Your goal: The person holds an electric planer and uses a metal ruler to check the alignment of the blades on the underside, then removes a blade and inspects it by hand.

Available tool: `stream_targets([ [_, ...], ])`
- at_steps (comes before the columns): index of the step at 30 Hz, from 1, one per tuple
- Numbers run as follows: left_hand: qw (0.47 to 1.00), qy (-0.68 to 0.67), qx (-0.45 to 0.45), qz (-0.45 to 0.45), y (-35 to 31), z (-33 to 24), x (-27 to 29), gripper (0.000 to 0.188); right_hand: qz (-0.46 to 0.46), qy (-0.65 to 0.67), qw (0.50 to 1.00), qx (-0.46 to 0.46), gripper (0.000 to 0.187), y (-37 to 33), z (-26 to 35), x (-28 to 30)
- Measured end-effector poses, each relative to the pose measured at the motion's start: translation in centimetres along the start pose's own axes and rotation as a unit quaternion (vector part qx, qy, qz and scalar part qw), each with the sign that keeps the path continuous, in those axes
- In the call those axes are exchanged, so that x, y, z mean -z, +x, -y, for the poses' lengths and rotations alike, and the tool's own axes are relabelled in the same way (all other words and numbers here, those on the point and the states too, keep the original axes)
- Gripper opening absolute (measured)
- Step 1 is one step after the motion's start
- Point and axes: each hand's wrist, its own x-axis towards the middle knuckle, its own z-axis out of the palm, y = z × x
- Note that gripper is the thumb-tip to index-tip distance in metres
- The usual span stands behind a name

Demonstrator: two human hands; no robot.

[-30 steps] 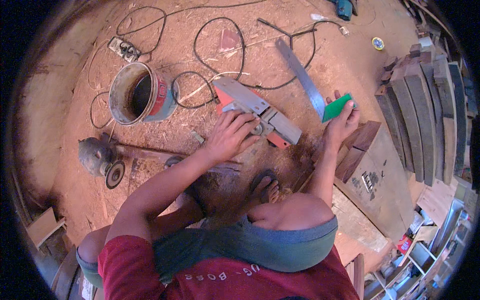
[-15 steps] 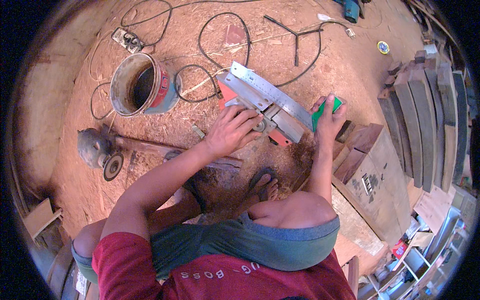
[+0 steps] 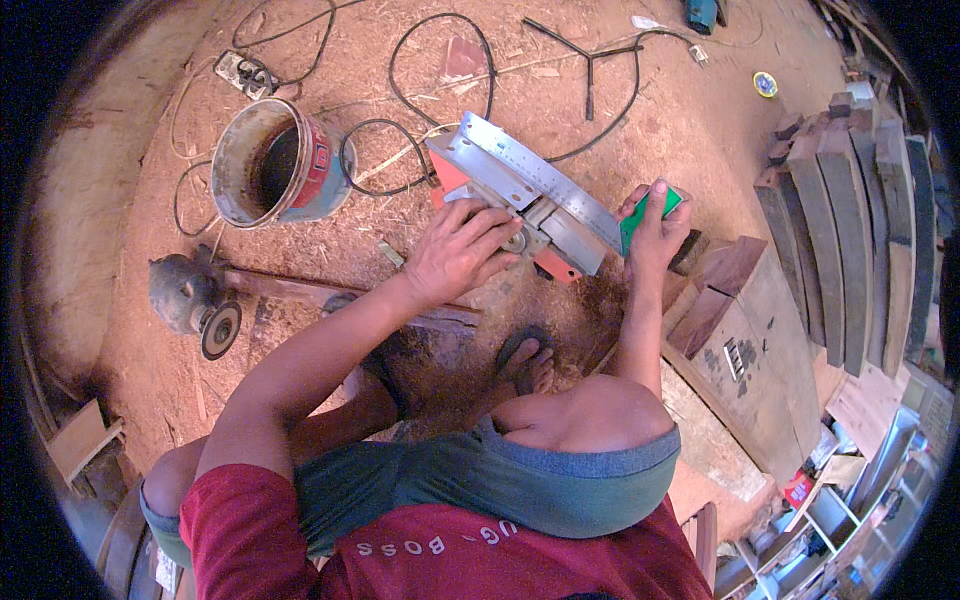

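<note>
An electric hand planer with an orange body [image 3: 556,265] is held up over the floor, its metal sole [image 3: 478,178] facing upward. My left hand [image 3: 455,252] is closed on the planer's near side, beside a round metal part, its fingertips curled over the edge. My right hand [image 3: 660,232] grips the green handle [image 3: 636,222] of a try square, thumb along the top. The square's marked steel blade [image 3: 540,168] stretches leftward along the planer's sole, on its far side. Whether the blade touches the sole all along cannot be made out.
A stained paint bucket [image 3: 252,165] with dark contents stands at left. Nearer lies a bench grinder-like motor with a disc [image 3: 221,330]. Black cable [image 3: 392,80] loops across the shavings-strewn floor, near a three-armed wrench [image 3: 588,68]. Curved timbers [image 3: 838,220] and a wooden box [image 3: 760,350] stand at right.
The whole view has shifted slightly, so things sit a little higher and to the left. Both hands keep the same holds on the planer and the try square.
</note>
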Motion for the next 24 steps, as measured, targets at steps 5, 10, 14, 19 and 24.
stream_targets([
  [5,1.0,-0.002,0.004,0.005,0.11,-0.04,-0.07,0.047,-0.008,-0.045,0.999,0.014,0.018,-0.09,-0.03,0.23],
  [10,1.0,-0.003,0.005,0.003,-0.14,0.01,-0.09,0.046,0.004,-0.032,0.999,0.014,0.019,-0.28,0.08,-0.08],
  [14,1.0,-0.002,0.005,-0.002,-0.07,-0.05,-0.24,0.046,0.004,-0.034,0.999,0.019,0.019,-0.16,-0.42,0.42],
  [19,1.0,-0.004,0.004,0.001,-0.19,0.07,-0.33,0.047,-0.001,-0.043,0.999,0.022,0.018,-0.37,-0.58,0.43],
  [24,1.0,-0.002,0.002,0.006,-0.07,0.05,-0.16,0.048,-0.008,-0.026,1.0,0.01,0.017,-0.59,-0.54,0.3],
])
